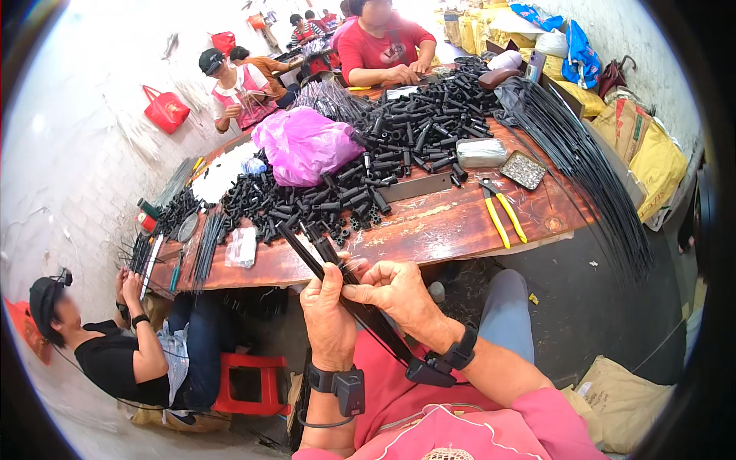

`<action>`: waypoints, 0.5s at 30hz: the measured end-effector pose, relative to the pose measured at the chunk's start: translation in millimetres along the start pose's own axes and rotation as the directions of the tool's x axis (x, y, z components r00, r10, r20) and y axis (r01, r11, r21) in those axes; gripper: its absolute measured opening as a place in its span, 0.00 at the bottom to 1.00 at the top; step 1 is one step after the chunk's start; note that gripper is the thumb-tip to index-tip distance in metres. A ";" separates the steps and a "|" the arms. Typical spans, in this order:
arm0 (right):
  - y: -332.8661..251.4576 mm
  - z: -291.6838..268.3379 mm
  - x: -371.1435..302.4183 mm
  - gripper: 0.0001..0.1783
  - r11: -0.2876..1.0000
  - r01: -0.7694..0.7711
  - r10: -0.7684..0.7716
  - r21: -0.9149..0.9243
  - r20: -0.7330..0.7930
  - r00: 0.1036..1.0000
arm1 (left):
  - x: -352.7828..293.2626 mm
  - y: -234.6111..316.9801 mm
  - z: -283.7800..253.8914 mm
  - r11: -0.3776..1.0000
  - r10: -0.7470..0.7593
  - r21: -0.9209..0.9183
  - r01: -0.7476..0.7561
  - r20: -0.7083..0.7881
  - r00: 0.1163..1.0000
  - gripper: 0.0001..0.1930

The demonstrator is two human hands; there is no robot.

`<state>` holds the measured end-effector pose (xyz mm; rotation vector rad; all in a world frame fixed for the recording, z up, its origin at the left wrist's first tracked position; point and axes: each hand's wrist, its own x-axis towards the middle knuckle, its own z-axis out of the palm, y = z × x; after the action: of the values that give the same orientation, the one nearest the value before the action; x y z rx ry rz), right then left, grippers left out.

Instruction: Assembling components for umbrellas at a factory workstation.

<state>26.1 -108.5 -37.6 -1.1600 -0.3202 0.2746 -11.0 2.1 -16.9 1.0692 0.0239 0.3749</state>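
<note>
Above my lap, in front of the table edge, my left hand (328, 318) grips a bundle of long thin black rods (377, 328). Its thumb points up along the bundle. From the other side, my right hand (400, 297) closes round the same rods, thumb and fingers pinched near the left thumb. The upper ends of the rods lean up and left over the table's near edge, and the lower ends run down between my wrists. What exactly the fingertips pinch is partly hidden. Beyond my hands lies a big heap of short black plastic tubes (418, 134).
On the wooden table (429, 230) lie yellow-handled pliers (502, 213), a tray of small metal parts (524, 169), a pink plastic bag (307, 146) and a sheaf of black rods (583, 169) overhanging the right edge. A person (115, 345) sits left near a red stool (249, 383); others work opposite.
</note>
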 end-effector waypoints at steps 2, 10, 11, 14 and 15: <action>-3.3 2.3 0.3 0.13 1.000 0.013 -0.013 -0.002 -0.007 1.000 | 1.0 -0.2 0.0 0.992 -0.030 -0.120 0.024 -0.050 0.998 0.16; 1.5 -3.1 4.3 0.13 0.995 -0.004 0.001 0.097 0.029 1.000 | 0.6 -9.0 3.2 0.983 0.018 -0.178 -0.036 -0.103 0.995 0.16; 3.7 -6.1 5.3 0.13 0.995 -0.005 0.003 0.099 0.026 1.000 | -0.1 -9.7 3.5 0.983 0.001 -0.181 -0.017 -0.088 0.996 0.17; 5.7 -14.3 6.7 0.12 0.983 -0.129 0.121 0.130 0.073 0.990 | -0.8 -12.5 3.6 0.982 -0.014 -0.187 0.003 -0.057 0.998 0.18; 4.5 -15.1 7.3 0.12 0.978 -0.164 0.153 0.131 0.093 0.984 | -0.6 -14.0 3.1 0.982 -0.009 -0.189 0.000 -0.045 0.999 0.19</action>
<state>38.5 -116.9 -46.5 -1.0405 -0.2767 0.4784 -7.0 -6.6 -27.4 0.8723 0.0303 0.3893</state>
